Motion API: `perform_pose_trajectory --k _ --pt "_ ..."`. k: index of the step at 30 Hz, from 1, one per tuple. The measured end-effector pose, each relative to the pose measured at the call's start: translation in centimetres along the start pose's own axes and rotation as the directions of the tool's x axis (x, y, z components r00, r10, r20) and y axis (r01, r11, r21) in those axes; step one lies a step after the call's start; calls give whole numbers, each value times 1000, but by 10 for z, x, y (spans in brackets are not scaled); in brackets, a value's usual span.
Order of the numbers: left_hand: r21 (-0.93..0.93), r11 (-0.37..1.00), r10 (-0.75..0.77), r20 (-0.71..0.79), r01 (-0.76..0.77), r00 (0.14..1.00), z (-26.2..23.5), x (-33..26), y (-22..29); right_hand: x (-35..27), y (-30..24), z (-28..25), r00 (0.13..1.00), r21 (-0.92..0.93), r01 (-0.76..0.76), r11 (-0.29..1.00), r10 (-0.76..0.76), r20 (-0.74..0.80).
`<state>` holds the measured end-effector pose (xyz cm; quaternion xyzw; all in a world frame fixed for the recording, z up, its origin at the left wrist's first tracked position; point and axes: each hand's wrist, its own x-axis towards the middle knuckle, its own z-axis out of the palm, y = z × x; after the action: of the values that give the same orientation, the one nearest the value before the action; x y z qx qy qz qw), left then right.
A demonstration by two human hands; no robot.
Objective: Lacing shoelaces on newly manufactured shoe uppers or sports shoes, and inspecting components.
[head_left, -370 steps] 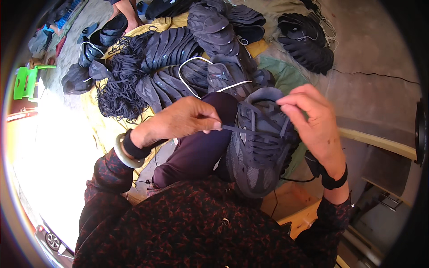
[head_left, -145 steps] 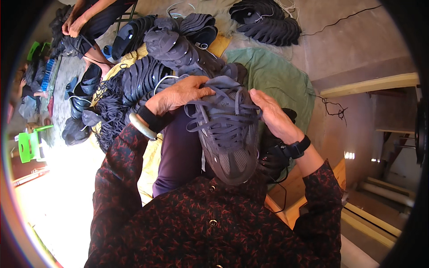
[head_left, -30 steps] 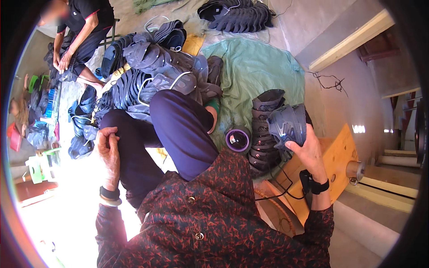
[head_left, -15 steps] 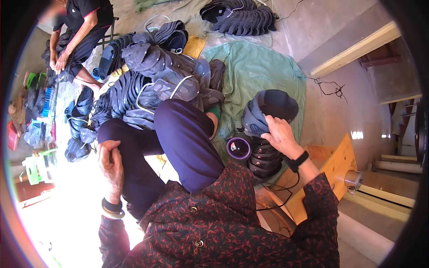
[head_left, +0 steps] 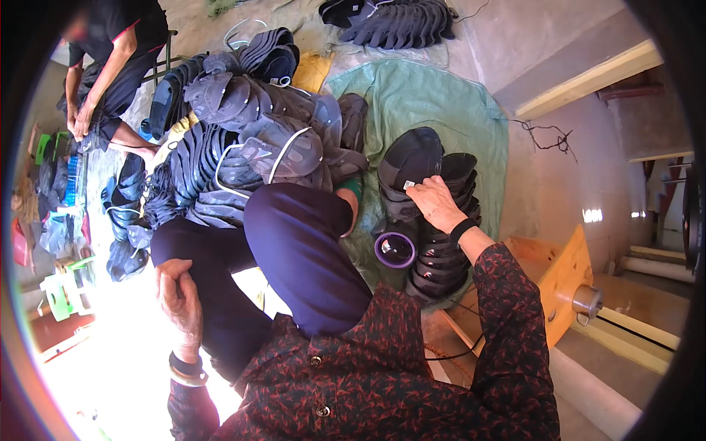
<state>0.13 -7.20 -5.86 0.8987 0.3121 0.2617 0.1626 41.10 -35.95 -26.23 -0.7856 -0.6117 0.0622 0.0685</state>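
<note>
A seated person's right hand (head_left: 435,202) rests with fingers loosely curled on top of a dark shoe upper (head_left: 409,165), which lies at the top of a stack of dark uppers (head_left: 441,253) on a green tarp (head_left: 434,103). A round purple-rimmed tub (head_left: 396,249) sits just left of the stack. The left hand (head_left: 179,297) lies half open and empty on the person's knee, well left of the stack. Beyond the knees, a heap of grey uppers (head_left: 250,140) covers the floor, and another person (head_left: 110,59) works at the heap's far left.
</note>
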Motion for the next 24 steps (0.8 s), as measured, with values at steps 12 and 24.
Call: perform_pose_trajectory --k 12,24 --pt "46 977 210 -48 -207 977 11 2 -10 14 10 34 992 -174 91 981 -74 102" --pt "75 995 67 -24 -66 997 13 3 3 38 -1 54 950 -291 83 953 13 312"
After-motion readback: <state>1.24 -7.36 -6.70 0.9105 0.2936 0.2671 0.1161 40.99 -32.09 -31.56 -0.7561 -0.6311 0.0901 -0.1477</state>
